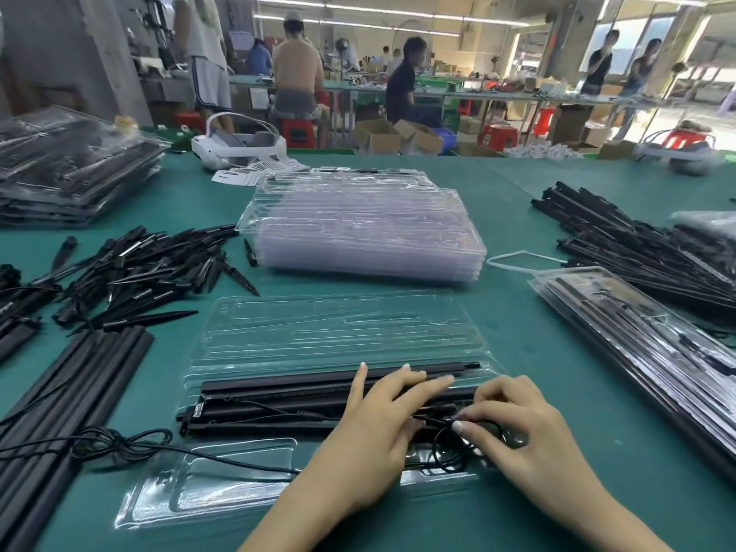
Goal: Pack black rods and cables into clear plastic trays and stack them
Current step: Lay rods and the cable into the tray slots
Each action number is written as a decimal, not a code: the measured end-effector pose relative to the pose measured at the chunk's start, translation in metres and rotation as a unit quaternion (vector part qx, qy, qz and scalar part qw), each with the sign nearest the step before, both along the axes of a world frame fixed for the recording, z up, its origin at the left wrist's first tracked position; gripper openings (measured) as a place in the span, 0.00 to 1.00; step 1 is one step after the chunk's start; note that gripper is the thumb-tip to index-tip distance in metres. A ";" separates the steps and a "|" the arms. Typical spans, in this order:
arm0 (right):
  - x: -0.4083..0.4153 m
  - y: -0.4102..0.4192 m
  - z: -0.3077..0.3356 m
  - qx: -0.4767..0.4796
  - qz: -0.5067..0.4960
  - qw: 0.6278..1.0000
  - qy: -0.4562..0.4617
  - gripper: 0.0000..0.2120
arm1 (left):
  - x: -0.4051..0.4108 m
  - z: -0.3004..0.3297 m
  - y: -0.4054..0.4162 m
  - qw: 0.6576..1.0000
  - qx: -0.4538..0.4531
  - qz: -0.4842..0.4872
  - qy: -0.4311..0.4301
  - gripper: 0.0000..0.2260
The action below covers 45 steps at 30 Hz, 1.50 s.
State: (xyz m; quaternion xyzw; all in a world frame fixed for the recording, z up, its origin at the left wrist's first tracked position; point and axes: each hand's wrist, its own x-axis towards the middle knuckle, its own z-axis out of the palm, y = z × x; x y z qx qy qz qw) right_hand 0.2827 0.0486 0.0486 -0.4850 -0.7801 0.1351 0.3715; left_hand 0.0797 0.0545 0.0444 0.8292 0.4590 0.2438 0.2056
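The right hand (pixel 513 416) has its fingers curled down over a thin black cable (pixel 446 444), the fingertips pinching a loop of it just above the near-right pocket of the open clear tray (pixel 247 484). The left hand (pixel 382 416) lies beside it with fingers stretched out flat across the black rods (pixel 278 400), pressing them into the tray's channels; it curls round nothing. The two hands are close together, almost touching at the fingertips.

The rods sit side by side along the tray's middle, so the step in hand looks like tucking the coiled cable into its recess while the rods are held down. More of the cable trails off the tray's left edge across the tabletop (pixel 537 352) in a loose tangle, so the next move probably calls for gathering that slack into the coil, seating it fully, then folding the tray's far flap over.

Beyond the tray stands a stack of empty trays (pixel 366 233). Left of the tray lie loose long rods (pixel 71 392), and farther left and beyond, a heap of black spikes (pixel 151 268). At the far left past those is a stack of packed trays (pixel 67 173). Right of the tray lies another packed tray (pixel 645 344), with a further pile of rods (pixel 621 241) behind it.
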 end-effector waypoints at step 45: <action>0.066 0.003 0.024 -0.102 0.147 0.982 -0.055 0.10 | 0.008 0.007 -0.018 0.977 0.179 -0.042 0.107 0.14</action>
